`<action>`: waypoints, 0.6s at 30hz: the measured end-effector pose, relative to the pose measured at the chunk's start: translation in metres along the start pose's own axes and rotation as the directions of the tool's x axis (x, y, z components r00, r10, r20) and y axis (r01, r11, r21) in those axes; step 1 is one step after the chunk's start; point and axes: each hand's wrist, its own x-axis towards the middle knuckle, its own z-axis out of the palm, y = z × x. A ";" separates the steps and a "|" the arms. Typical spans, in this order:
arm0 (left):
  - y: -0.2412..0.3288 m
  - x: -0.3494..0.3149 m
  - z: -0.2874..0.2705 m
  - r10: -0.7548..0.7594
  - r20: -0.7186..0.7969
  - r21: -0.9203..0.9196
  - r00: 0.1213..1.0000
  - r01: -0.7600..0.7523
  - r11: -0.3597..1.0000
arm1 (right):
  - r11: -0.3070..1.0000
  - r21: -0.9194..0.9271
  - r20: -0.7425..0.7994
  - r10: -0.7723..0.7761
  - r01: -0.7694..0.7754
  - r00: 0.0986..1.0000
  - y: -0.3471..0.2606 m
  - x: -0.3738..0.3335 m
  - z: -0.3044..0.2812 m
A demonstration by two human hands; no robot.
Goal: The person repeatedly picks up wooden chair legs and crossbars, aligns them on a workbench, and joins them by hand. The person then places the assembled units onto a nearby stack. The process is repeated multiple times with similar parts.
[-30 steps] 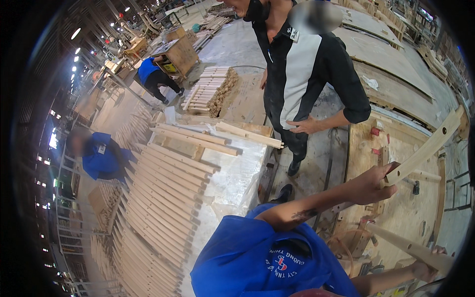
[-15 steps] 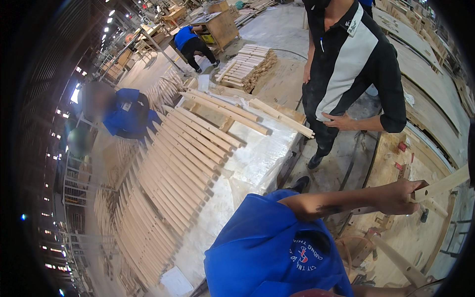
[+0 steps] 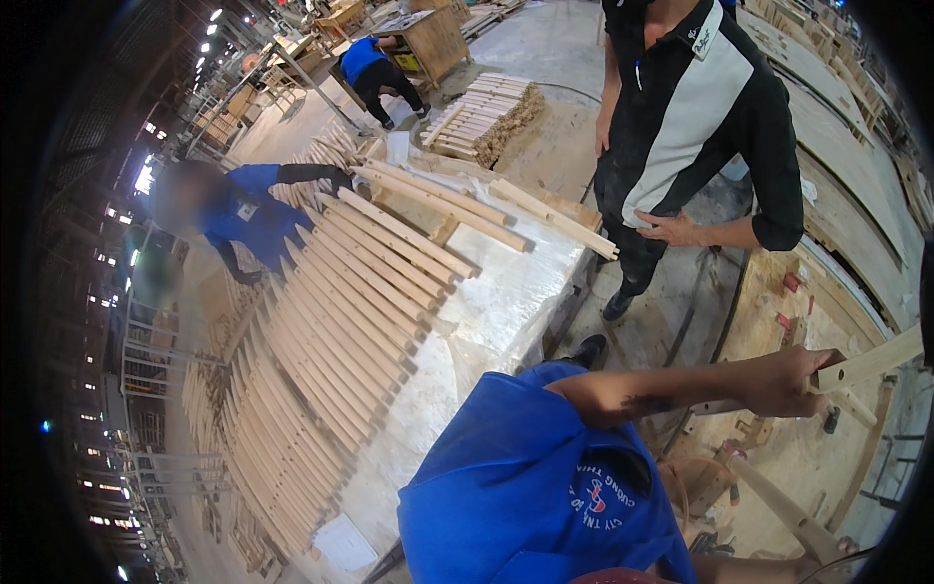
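Note:
My left arm reaches to the right across the view. My left hand (image 3: 793, 383) is closed around the end of a pale wooden bar (image 3: 871, 362) with a round hole near its end. Below this bar, a curved wooden piece (image 3: 783, 506) slants over the plywood workbench (image 3: 861, 467). At the bottom edge my right forearm (image 3: 744, 569) shows in part; its hand is lost near the dark rim, so I cannot see its fingers.
Many wooden slats (image 3: 331, 331) with pointed ends lie in rows on a plastic-covered table (image 3: 496, 292) to the left. A co-worker in blue (image 3: 258, 219) stands behind them. Another person in black and white (image 3: 681, 146) stands ahead. Stacked slats (image 3: 486, 112) sit farther back.
The co-worker at the left has stretched an arm out to the far end of the slats. My left hand keeps its hold on the bar, almost unmoved.

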 end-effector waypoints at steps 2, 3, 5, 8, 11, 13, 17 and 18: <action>0.003 0.000 -0.001 -0.008 0.003 0.004 1.000 0.008 1.000 | 0.998 0.050 -0.076 0.053 -0.049 0.996 -0.004 0.001 -0.007; 0.004 -0.001 -0.002 -0.025 0.008 0.007 1.000 0.025 1.000 | 0.997 0.059 -0.091 0.055 -0.049 0.994 -0.003 0.002 -0.007; 0.003 -0.002 -0.002 -0.058 0.018 0.014 0.998 0.057 0.998 | 0.998 0.053 -0.099 0.045 -0.040 0.994 0.001 0.003 -0.008; 0.001 -0.002 -0.003 -0.015 -0.001 0.033 1.000 0.015 0.999 | 1.000 -0.017 -0.076 0.016 -0.018 0.997 0.006 0.002 -0.012; 0.001 -0.002 -0.005 -0.020 0.001 -0.013 1.000 0.020 1.000 | 0.823 -0.516 0.129 -0.199 0.237 0.971 -0.006 0.005 -0.026; 0.004 -0.002 -0.004 -0.035 -0.005 -0.028 0.999 0.035 0.999 | -0.011 -0.796 0.590 -0.235 0.605 0.773 -0.005 0.006 -0.024; -0.005 -0.004 -0.002 0.046 -0.049 0.043 0.998 -0.044 0.998 | 0.008 -0.777 0.585 -0.360 0.629 0.727 0.012 0.006 0.001; -0.004 -0.004 -0.003 0.044 -0.047 0.031 0.998 -0.043 0.999 | 0.395 -0.721 0.457 -0.347 0.570 0.819 0.008 0.004 0.032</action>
